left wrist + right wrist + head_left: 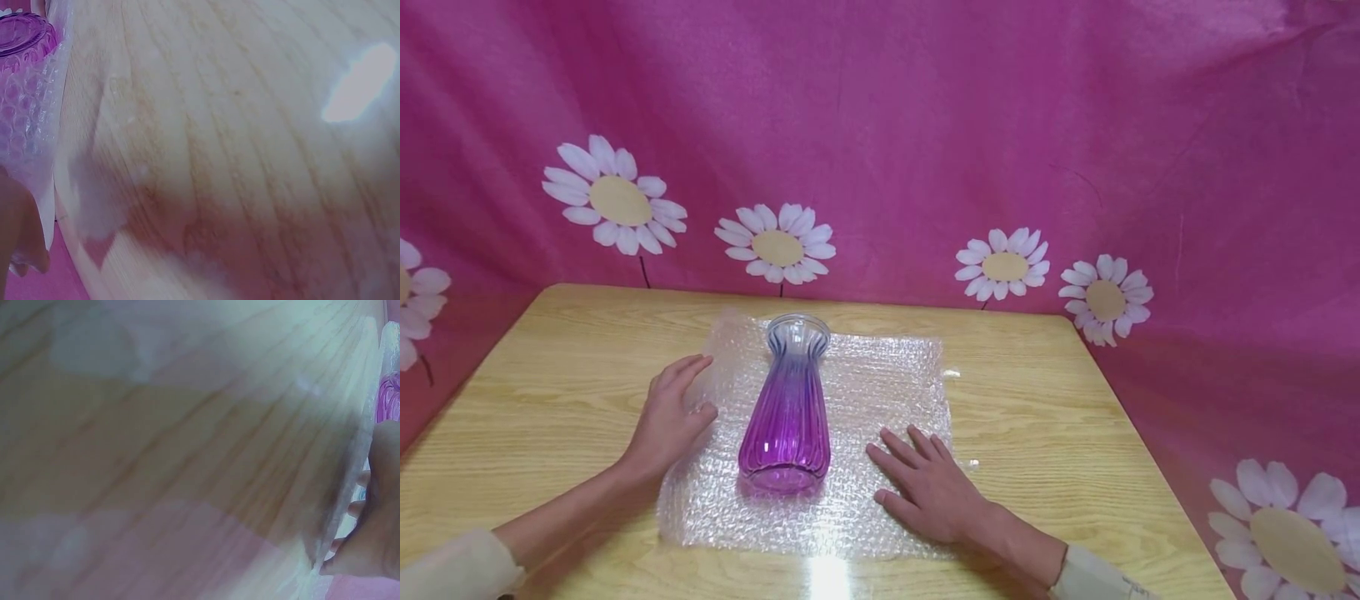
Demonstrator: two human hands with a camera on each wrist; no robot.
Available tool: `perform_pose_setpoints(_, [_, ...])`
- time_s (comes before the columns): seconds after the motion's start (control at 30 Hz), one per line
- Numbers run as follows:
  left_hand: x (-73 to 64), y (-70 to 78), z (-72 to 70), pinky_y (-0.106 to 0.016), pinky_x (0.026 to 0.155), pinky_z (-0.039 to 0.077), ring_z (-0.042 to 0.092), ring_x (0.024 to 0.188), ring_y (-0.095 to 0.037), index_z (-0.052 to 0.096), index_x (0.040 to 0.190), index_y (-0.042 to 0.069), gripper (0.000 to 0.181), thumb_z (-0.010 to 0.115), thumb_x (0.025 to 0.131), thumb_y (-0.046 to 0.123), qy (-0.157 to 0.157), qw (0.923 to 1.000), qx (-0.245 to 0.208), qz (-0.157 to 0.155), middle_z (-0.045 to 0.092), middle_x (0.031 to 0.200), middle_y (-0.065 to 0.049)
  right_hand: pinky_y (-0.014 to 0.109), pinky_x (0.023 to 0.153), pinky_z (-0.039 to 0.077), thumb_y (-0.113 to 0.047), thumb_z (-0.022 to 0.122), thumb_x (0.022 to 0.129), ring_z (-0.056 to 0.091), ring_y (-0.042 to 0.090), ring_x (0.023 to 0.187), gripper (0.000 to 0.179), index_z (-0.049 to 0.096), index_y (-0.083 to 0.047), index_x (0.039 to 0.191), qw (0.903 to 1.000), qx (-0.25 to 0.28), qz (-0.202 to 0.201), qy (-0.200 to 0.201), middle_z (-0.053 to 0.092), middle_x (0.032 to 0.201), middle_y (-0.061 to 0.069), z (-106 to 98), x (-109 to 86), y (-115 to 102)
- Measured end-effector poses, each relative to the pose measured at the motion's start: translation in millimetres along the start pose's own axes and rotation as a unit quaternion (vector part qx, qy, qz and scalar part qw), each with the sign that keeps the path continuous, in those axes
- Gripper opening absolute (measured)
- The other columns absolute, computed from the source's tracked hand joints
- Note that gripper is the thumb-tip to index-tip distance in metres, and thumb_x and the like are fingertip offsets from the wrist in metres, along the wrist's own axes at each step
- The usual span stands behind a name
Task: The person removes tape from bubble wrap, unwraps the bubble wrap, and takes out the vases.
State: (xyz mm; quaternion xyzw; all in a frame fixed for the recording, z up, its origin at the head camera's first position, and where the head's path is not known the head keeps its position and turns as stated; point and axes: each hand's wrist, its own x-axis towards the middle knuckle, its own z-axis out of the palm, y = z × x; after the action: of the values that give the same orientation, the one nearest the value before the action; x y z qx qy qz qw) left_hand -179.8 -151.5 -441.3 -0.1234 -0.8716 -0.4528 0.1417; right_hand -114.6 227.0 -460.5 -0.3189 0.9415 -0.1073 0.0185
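A fluted glass vase [786,408], clear at its flared mouth and purple towards the base, lies on its side on a sheet of bubble wrap [887,375]. The mouth points to the far edge of the table. My left hand [670,417] is at the sheet's left edge, thumb apart from the fingers, with nothing gripped between them. On the right part of the sheet, my right hand [932,492] rests palm down with fingers spread. The vase's base [25,37] shows at the upper left of the left wrist view. In the right wrist view, the right hand [378,512] overlaps the wrap's edge.
The sheet lies on a wood-grain table [1037,417]. Two small clear scraps [951,373] are just right of the wrap. A pink cloth [880,125] printed with large white daisies hangs behind the table and along its sides.
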Motion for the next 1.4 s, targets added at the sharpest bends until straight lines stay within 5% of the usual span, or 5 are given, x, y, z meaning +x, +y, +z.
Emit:
perform_pose_setpoints(0.67, [3.5, 2.1, 0.3, -0.06, 0.107, 0.035, 0.047, 0.126, -0.041, 0.059, 0.131, -0.005, 0.053, 0.07, 0.08, -0.009, -0.047, 0.9914, 0.064, 0.105, 0.057, 0.133, -0.023, 0.067, 0.113, 0.019, -0.05, 0.041, 0.104, 0.023, 0.047, 0.144, 0.06, 0.035, -0.022, 0.156, 0.9999, -0.005, 0.002, -0.012, 0.029, 0.161, 0.008, 0, -0.2, 0])
perform_pose_setpoints(1.03, [6.8, 6.1, 3.2, -0.056, 0.102, 0.043, 0.055, 0.12, -0.037, 0.066, 0.125, 0.001, 0.039, 0.065, 0.086, -0.001, -0.029, 0.9829, 0.113, 0.142, 0.064, 0.126, -0.019, 0.068, 0.113, 0.019, -0.049, 0.042, 0.103, 0.023, 0.047, 0.143, 0.06, 0.036, -0.021, 0.156, 0.9999, -0.003, 0.001, -0.012, 0.029, 0.16, 0.008, -2, 0.0, -1])
perform_pose_setpoints(1.4, [9.7, 12.2, 5.5, -0.058, 0.099, 0.045, 0.053, 0.124, -0.039, 0.064, 0.13, 0.002, 0.038, 0.059, 0.093, 0.012, -0.054, 0.9882, 0.106, 0.097, 0.061, 0.132, -0.019, 0.069, 0.112, 0.02, -0.049, 0.041, 0.104, 0.024, 0.048, 0.143, 0.06, 0.036, -0.021, 0.156, 1.0, -0.003, -0.007, -0.002, 0.03, 0.16, 0.009, -1, 0.4, 1])
